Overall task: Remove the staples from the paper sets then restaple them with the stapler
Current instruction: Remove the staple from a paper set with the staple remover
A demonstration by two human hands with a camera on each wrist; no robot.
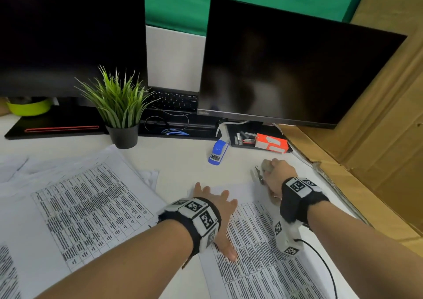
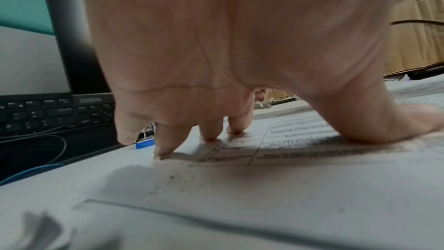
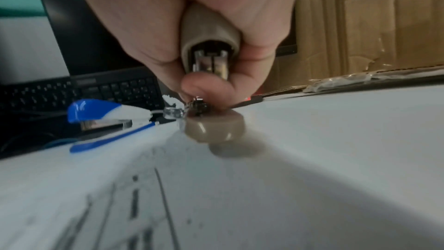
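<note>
A printed paper set (image 1: 258,248) lies in front of me on the white desk. My left hand (image 1: 212,203) presses flat on it with spread fingers (image 2: 165,145). My right hand (image 1: 278,175) grips a beige staple remover (image 1: 263,169) at the paper's top right corner; in the right wrist view the staple remover (image 3: 211,60) is squeezed between thumb and fingers, its metal claws down at the paper. The blue and white stapler (image 1: 218,151) sits on the desk beyond the paper, left of my right hand, and shows as the stapler (image 3: 108,115) in the right wrist view.
More printed paper sets (image 1: 80,207) are spread at the left. A potted plant (image 1: 120,110), two dark monitors (image 1: 286,69), a keyboard (image 1: 176,100) and a black tray with an orange staple box (image 1: 271,143) stand at the back. Cardboard (image 1: 377,127) lines the right side.
</note>
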